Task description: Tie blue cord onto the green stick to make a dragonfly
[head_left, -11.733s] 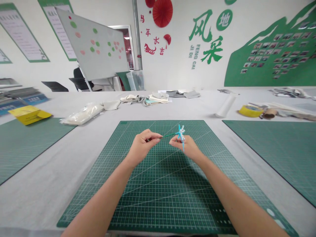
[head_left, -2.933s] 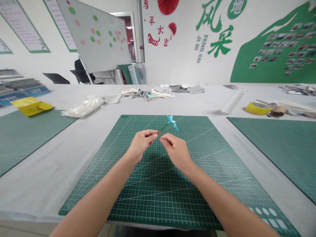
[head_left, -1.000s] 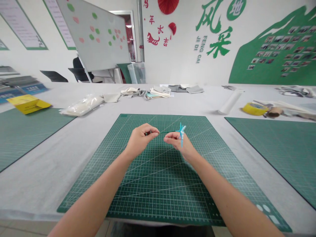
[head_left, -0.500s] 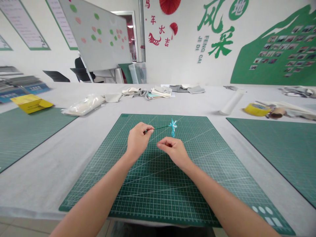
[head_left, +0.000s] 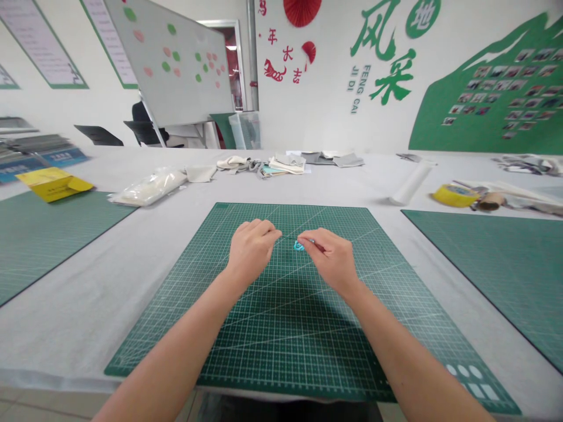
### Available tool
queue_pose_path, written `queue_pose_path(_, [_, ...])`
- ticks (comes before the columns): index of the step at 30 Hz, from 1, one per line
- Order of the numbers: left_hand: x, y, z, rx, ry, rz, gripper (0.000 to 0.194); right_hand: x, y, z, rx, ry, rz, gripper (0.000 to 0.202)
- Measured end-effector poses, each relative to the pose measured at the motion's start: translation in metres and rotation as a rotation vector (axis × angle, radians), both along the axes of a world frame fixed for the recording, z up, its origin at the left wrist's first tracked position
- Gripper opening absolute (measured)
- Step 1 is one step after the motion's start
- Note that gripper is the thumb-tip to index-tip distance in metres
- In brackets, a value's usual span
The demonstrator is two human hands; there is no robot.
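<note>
Above the green cutting mat (head_left: pixel 281 351), my left hand (head_left: pixel 253 249) is closed on one end of a thin dark green stem (head_left: pixel 289 237). My right hand (head_left: pixel 329 258) pinches at the stem's other end, where the blue flower is. Most of the flower is hidden behind my right fingers; a small light-blue part (head_left: pixel 299 245) shows at their left. A short length of stem spans the gap between the two hands.
More green mats lie left (head_left: pixel 53 234) and right (head_left: pixel 488 264). Behind are a yellow packet (head_left: pixel 55 184), a plastic bag (head_left: pixel 152 186), cloth scraps (head_left: pixel 285 163), a white roll (head_left: pixel 412 183) and yellow tape (head_left: pixel 455 195).
My right hand has moved up and to the right, onto the flower end of the stem, and now covers most of the flower. My left hand has turned slightly and still holds the stem.
</note>
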State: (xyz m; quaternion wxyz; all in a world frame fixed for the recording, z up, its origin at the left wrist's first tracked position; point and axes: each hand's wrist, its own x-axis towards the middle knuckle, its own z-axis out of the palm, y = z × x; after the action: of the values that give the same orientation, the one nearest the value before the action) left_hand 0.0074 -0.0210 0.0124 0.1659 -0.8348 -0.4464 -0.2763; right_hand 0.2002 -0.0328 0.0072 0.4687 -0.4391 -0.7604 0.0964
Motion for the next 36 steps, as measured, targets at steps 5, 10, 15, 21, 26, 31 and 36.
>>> queue_pose_path(5, [-0.001, 0.0, 0.003, -0.012, 0.074, -0.092, 0.023, 0.01, 0.009, 0.0, -0.007, 0.05, -0.028, 0.016])
queue_pose_path(10, [-0.004, 0.001, 0.007, -0.061, 0.091, -0.167, 0.023, 0.014, 0.015, -0.004, -0.055, 0.086, -0.062, 0.017])
queue_pose_path(15, [-0.003, 0.001, 0.011, -0.238, -0.113, -0.318, 0.022, 0.025, 0.026, -0.005, -0.263, 0.223, 0.029, 0.02])
queue_pose_path(21, [0.004, -0.007, 0.014, -0.548, -0.454, -0.466, 0.015, 0.028, 0.035, -0.011, -0.681, 0.47, 0.232, 0.028])
queue_pose_path(26, [0.006, -0.007, 0.014, -0.594, -0.602, -0.416, 0.013, 0.015, 0.031, -0.018, -0.802, 0.577, 0.266, 0.028])
queue_pose_path(31, [0.002, 0.002, 0.008, -0.52, -0.718, -0.241, 0.01, 0.005, 0.027, -0.024, -0.83, 0.578, 0.229, 0.026])
queue_pose_path(36, [-0.001, 0.007, 0.002, -0.471, -0.766, -0.117, 0.011, -0.005, 0.022, -0.028, -0.651, 0.35, 0.214, 0.016])
